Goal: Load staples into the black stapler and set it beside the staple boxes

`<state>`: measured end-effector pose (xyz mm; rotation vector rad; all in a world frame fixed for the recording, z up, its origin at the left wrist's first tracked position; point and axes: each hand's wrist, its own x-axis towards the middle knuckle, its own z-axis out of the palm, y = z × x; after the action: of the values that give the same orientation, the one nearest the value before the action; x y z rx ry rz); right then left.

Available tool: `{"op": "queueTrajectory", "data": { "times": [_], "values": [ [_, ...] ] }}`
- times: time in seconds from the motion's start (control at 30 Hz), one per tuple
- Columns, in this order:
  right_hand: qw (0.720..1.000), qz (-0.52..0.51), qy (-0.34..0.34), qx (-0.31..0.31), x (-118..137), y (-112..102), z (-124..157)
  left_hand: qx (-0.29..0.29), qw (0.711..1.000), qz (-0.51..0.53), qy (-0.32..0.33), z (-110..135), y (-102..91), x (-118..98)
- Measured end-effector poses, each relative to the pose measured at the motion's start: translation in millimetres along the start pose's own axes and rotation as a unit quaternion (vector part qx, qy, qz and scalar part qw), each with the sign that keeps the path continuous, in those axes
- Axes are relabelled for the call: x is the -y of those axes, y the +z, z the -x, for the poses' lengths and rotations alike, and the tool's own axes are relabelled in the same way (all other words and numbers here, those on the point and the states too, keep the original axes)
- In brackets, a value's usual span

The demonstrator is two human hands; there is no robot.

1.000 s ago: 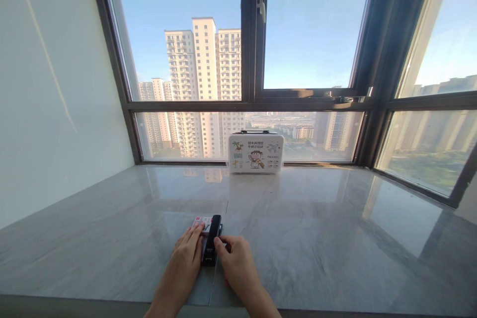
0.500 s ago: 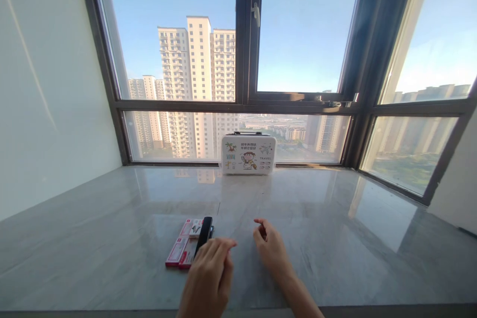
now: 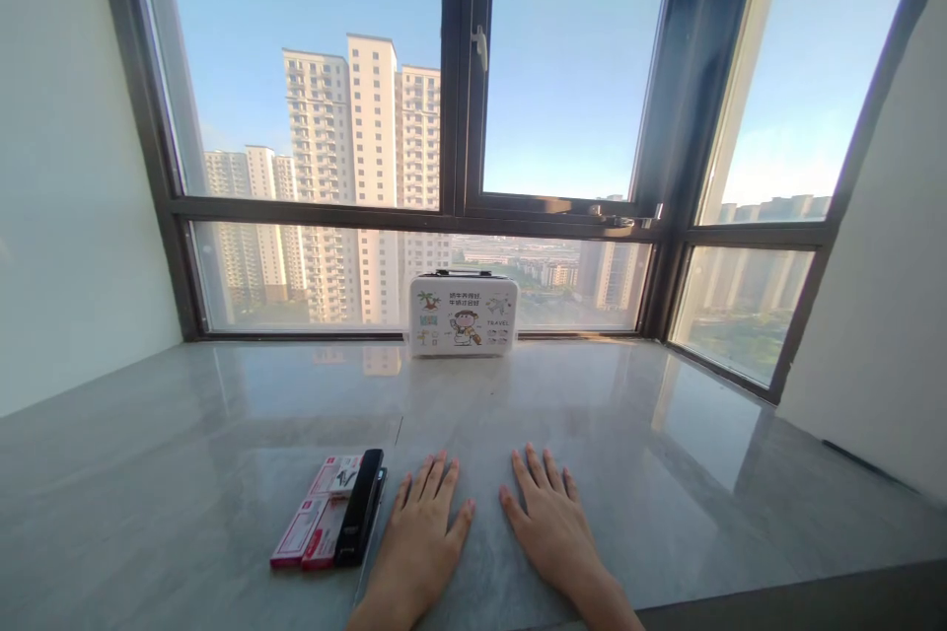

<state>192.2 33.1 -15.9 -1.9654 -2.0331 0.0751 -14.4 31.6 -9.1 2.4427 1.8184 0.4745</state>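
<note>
My left hand (image 3: 420, 540) lies flat on the grey marble sill (image 3: 244, 414), palm down with fingers spread and nothing held. To its right, my right hand (image 3: 551, 523) rests the same way, fingers apart, a strip of bare stone between the two. Just left of my left hand is a black stapler (image 3: 360, 508), lying lengthwise and apart from the fingers. Against the stapler's left side sit several small pink-and-white boxes (image 3: 300, 530), one of them a little white box (image 3: 345, 475) with a dark picture on it.
A white carry case (image 3: 464, 317) with cartoon prints and a dark handle stands upright at the back, near the window. Dark window frames (image 3: 311, 213) close off the far side. White walls rise at left (image 3: 66, 217) and right (image 3: 873, 296).
Both hands have gone from half-curled to flat and spread on the sill. My left hand has come away from the stapler. The whole view has shifted and tilted slightly.
</note>
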Motion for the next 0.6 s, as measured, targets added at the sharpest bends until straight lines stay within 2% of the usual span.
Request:
{"op": "queueTrajectory", "data": {
  "times": [0.6],
  "values": [
    [1.000,0.000,-0.005,0.000,-0.6,-5.7,1.9,0.015,1.000,-0.004,-0.014,1.5,-10.0,-8.0]
  ]
}}
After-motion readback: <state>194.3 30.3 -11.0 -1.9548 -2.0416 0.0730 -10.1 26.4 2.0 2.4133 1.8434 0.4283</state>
